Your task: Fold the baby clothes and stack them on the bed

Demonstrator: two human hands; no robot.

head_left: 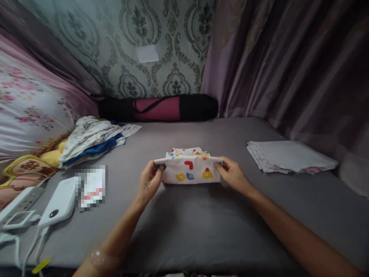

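Note:
A small white garment [198,173] with colourful printed shapes lies in front of me on the grey sheet, part of it folded up toward me. My left hand [149,181] pinches its left edge between thumb and fingers. At the opposite edge, my right hand [232,175] grips the cloth the same way. The fabric is stretched fairly straight between both hands. Behind the held fold, a neckline-like upper part of the garment still shows; its underside is hidden.
A pile of crumpled clothes [92,138] lies at left, near a white power bank [59,202] and a power strip [24,202] with cables. Folded white cloths [291,156] lie at right. A black and maroon long bag [158,108] rests against the patterned wall.

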